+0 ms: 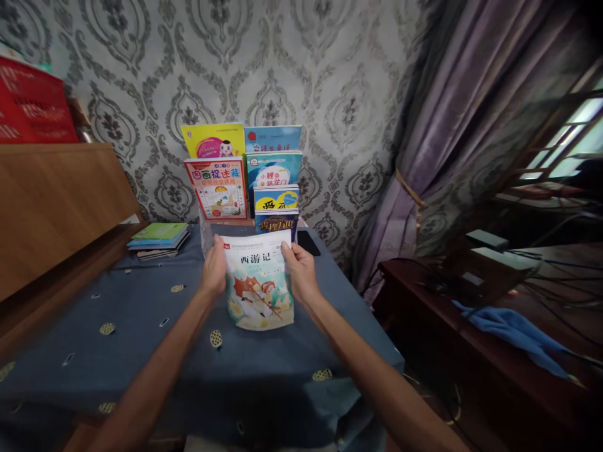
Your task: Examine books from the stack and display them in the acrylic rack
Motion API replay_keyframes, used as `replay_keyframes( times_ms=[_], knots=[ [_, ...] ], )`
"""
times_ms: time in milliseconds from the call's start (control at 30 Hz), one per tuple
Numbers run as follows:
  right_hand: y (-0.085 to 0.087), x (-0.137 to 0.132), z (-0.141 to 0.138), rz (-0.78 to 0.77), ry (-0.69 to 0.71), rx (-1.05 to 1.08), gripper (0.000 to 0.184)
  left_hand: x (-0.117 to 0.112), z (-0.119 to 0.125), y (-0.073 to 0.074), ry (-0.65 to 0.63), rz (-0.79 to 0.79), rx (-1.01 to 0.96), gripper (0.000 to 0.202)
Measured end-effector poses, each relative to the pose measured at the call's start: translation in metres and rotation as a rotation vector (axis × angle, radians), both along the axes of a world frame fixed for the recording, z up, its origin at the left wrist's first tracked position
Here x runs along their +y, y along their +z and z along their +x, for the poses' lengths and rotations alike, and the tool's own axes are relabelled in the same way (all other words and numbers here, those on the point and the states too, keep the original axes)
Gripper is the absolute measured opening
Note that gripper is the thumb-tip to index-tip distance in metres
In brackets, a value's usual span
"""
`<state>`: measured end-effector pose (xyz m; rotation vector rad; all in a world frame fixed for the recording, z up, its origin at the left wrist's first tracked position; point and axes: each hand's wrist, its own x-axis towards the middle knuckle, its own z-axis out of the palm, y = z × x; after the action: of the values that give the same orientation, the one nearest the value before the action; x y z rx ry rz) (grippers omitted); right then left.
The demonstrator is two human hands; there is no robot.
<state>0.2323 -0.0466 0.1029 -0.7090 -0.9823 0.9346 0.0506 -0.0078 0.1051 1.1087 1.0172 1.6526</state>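
Observation:
Between my two hands is a paperback book (259,282) with a white and teal illustrated cover, held upright and slightly bowed above the table. My left hand (215,267) grips its upper left edge, and my right hand (300,269) grips the upper right edge, thumbs on the front. Just behind it, several books stand in tiers against the wall. A yellow book (214,139) rises behind a red-bordered picture book (221,191) on the left. To the right are blue books (273,162), a yellow and blue one (277,198) and a dark blue one (277,221), partly hidden by the held book.
A small stack of books (159,237) lies on the blue patterned tablecloth (155,295) at the left. A dark flat object (308,242) rests behind my right hand. Farther right, a brown table (447,320) carries boxes, cables and a blue cloth (513,333), beside a purple curtain (424,132).

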Motion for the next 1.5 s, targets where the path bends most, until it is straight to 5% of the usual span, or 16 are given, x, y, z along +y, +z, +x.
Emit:
replay_keyframes(
  times_ms=[133, 233, 433, 533, 633, 767, 867, 1267, 1500],
  knots=[
    [0.000, 0.017, 0.001, -0.122, 0.163, 0.022, 0.044, 0.022, -0.001, -0.001, -0.104, -0.197, -0.082, 0.049],
    [-0.022, 0.038, -0.001, -0.232, 0.221, -0.032, 0.048, 0.035, -0.006, -0.019, -0.141, -0.383, -0.080, 0.043],
    [-0.079, 0.079, -0.003, -0.293, -0.008, -0.351, 0.048, 0.049, -0.024, -0.059, -0.116, -0.379, 0.296, 0.032],
    [-0.096, 0.087, 0.000, -0.314, -0.094, -0.474, 0.035, 0.049, -0.042, -0.068, -0.076, -0.368, 0.400, 0.021],
    [-0.105, 0.086, 0.005, -0.323, -0.168, -0.614, 0.013, 0.044, -0.060, -0.075, -0.001, -0.278, 0.666, 0.032],
    [-0.110, 0.079, 0.009, -0.323, -0.225, -0.773, 0.026, 0.033, -0.070, -0.086, 0.041, 0.063, 1.301, 0.025],
    [-0.110, 0.074, 0.012, -0.324, -0.242, -0.862, 0.029, 0.022, -0.066, -0.093, -0.018, 0.173, 1.476, 0.023],
    [-0.101, 0.071, 0.025, -0.337, -0.232, -0.855, 0.025, 0.021, -0.024, -0.076, -0.136, 0.137, 1.643, 0.032],
    [-0.101, 0.067, 0.020, -0.375, -0.047, -0.649, 0.021, 0.034, 0.007, -0.071, -0.236, 0.171, 1.603, 0.031]
  ],
)
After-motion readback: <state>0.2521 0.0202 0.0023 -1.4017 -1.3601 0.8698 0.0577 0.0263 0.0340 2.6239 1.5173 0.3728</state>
